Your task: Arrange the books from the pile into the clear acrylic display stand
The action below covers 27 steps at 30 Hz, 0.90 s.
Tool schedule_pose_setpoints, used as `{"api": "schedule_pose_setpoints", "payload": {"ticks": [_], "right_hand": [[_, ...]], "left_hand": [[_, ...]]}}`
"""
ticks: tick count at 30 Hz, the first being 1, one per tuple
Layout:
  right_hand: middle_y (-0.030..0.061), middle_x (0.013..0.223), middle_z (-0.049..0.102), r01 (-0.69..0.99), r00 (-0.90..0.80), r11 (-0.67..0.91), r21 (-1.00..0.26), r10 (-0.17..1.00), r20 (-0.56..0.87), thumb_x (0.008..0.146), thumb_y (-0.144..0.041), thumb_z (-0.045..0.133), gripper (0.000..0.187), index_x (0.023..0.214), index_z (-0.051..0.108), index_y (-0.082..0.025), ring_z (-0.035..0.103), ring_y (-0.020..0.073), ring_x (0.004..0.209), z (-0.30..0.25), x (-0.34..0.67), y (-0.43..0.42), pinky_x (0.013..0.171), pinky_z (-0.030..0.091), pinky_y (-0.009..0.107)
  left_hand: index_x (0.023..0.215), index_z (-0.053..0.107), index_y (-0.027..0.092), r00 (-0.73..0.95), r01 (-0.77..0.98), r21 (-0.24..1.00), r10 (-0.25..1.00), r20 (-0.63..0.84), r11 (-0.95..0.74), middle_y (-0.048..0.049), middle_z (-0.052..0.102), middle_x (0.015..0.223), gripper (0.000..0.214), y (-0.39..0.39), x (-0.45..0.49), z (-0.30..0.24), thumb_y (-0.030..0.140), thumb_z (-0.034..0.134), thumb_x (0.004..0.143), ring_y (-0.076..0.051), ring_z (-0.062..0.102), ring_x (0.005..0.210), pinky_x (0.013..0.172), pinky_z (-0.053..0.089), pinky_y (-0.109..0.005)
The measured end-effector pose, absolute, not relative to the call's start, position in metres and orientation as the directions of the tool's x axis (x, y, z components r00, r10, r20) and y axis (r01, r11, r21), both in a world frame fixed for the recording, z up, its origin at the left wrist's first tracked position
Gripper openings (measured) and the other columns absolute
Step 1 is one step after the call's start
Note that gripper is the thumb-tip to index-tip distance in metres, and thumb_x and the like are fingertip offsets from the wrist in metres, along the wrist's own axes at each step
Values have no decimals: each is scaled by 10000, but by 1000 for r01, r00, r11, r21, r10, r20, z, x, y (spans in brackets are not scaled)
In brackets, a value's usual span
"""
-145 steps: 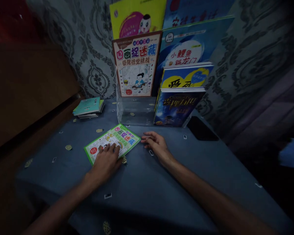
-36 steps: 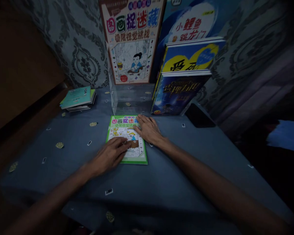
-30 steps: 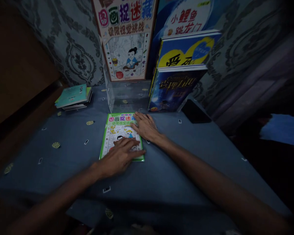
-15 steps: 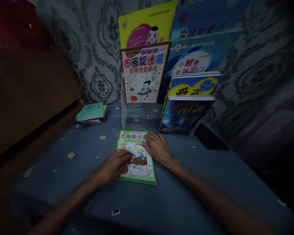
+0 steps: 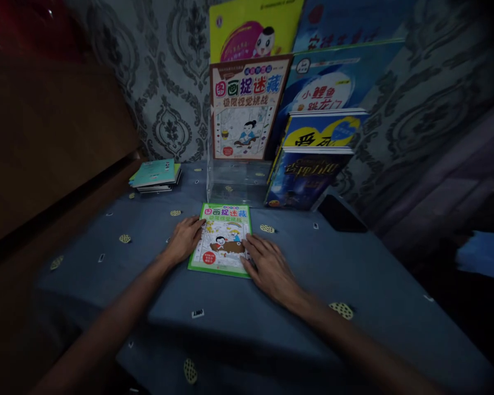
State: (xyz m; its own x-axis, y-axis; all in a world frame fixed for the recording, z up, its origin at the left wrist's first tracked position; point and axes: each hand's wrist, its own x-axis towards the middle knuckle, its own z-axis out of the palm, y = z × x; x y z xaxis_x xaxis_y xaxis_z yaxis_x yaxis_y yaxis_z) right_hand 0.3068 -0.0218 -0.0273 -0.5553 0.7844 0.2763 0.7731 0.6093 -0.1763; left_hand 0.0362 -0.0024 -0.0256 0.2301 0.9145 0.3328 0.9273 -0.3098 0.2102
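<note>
A thin picture book (image 5: 224, 249) with a green border and a cartoon cover lies face up on the cloth-covered table. At its left edge, my left hand (image 5: 186, 237) rests palm down, fingertips touching the cover's upper left side. My right hand (image 5: 271, 269) lies against the right edge, its fingers stretched out onto the cover and its thumb apart near the lower right corner. Neither hand is wrapped round the book. Just behind it, a clear acrylic stand (image 5: 233, 186) bears a similar brown-bordered book (image 5: 247, 118).
Several books, among them a dark blue book (image 5: 308, 178), stand upright at the back right. A dark flat object (image 5: 341, 213) lies beside them. A small stack of booklets (image 5: 155, 173) sits at the back left. Patterned wallpaper (image 5: 168, 109) rises behind the table (image 5: 247, 312).
My left hand has moved off the cover's middle to the left edge. My right hand has slid from the upper right down along the right side. The view has shifted slightly.
</note>
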Motion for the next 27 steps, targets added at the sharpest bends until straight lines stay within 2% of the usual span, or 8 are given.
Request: {"api": "schedule_pose_setpoints", "payload": {"ticks": [12,17,27], "right_hand": [[149,1393,578,703,-582,668,-244,738,342,954,-360,436,464,1339,585,-146,484,307,1319,-34,311,-19,1088,415,513],[151,1378,587,691,-582,673,-265,735,348,949,-373,450,474,1322,595,-118,492,313,1307,-36,313,-15,1091,417,498],[151,1359,596,652,-585,685,-327,728,359,943,-368,460,444,1305,607,-158,515,297,1279,-36,320,-6,1065,435,500]], "left_hand": [[1258,592,164,224,904,279,915,336,-324,-129,628,1289,358,2,33,-28,229,407,959,-257,561,1205,1016,461,-447],[1247,593,142,220,906,279,919,327,-317,-136,635,1250,355,2,35,-25,225,405,958,-263,578,1142,998,470,-444],[1261,581,146,191,902,305,915,356,-307,-147,599,1338,362,5,38,-31,198,397,954,-264,508,1293,1091,416,-461]]}}
